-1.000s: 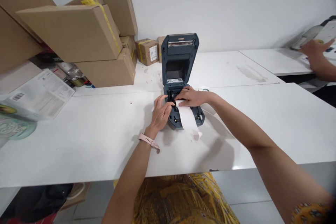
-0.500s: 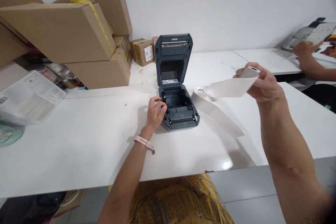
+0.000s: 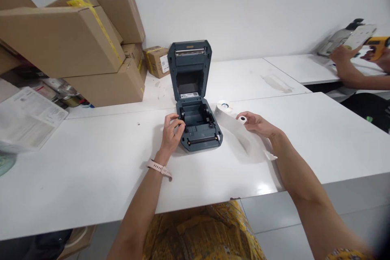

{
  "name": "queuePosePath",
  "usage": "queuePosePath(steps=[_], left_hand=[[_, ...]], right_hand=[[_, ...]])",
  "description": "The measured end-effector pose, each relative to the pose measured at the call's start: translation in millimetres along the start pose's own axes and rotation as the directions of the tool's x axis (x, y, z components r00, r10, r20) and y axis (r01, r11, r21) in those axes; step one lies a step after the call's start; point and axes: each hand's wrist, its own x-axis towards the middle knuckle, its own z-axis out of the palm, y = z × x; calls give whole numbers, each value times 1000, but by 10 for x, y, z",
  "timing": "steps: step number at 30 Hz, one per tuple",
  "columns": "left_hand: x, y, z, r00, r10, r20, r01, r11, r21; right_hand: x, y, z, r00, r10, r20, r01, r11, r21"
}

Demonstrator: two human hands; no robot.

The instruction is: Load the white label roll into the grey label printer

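Observation:
A dark grey label printer (image 3: 198, 130) stands on the white table with its lid (image 3: 190, 69) raised and its inner bay visible. My left hand (image 3: 173, 133) rests at the printer's left edge, thumb and fingers curled together; whether anything is between them is too small to tell. To the right of the printer, my right hand (image 3: 257, 124) holds a small white paper roll (image 3: 242, 120) low over the table. A larger label roll (image 3: 224, 107) lies beside the printer, and a loose white strip (image 3: 248, 142) trails toward the front right.
Stacked cardboard boxes (image 3: 100, 44) fill the back left, beside a clear plastic packet (image 3: 33, 118). A small taped box (image 3: 157, 61) stands behind the printer. At the far right another person's hand (image 3: 343, 55) holds a white card near a yellow device (image 3: 378, 46).
My right hand has come down and to the left with the small roll, closer to the printer. The paper strip has dropped onto the table side. My left hand stays at the printer's edge.

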Motion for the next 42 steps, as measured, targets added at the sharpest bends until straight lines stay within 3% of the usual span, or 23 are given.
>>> queuePosePath(steps=[5,10,14,17,20,22,25,27,30,32,34,36,40,42], left_hand=[[1,-9,4,1000,-4,-12,4,1000,-8],[10,1,2,1000,-20,-3,20,999,-34],[24,-4,6,1000,-11,-13,11,999,-50],[31,-11,14,1000,-10,-17,9,999,-54],[31,-16,26,1000,-4,-23,3,998,-62],[28,-22,36,999,-1,-33,-1,998,-67],[23,-41,55,999,11,-49,-14,998,-69],[21,-59,67,998,26,-60,-30,997,-66],[21,-86,82,996,44,-74,-48,997,-55],[22,-100,88,996,48,-77,-52,998,-47],[21,-111,91,996,51,-77,-54,998,-44],[21,-118,92,995,57,-78,-60,997,-43],[21,-121,95,994,68,-87,-71,997,-31],[20,-120,100,993,74,-97,-77,997,-22]], right_hand=[[-18,31,-27,996,85,-32,-80,989,127],[32,-118,-180,980,-11,-197,30,995,91],[328,-445,-135,998,1,-56,-11,984,-180],[638,-608,37,998,-20,55,42,893,-449],[847,-663,187,996,-62,61,86,828,-553],[865,-705,221,998,-67,0,57,838,-542],[716,-868,212,987,-79,-140,17,918,-395],[580,-1054,235,975,-140,-174,97,967,-234],[513,-1390,385,953,-298,-60,291,952,-99],[611,-1604,545,947,-304,107,319,931,-179],[787,-1789,727,923,-236,304,342,866,-366],[975,-1940,914,889,-139,435,388,732,-560],[1242,-2134,1245,869,133,476,388,413,-824],[1316,-2175,1371,849,219,481,400,326,-856]])
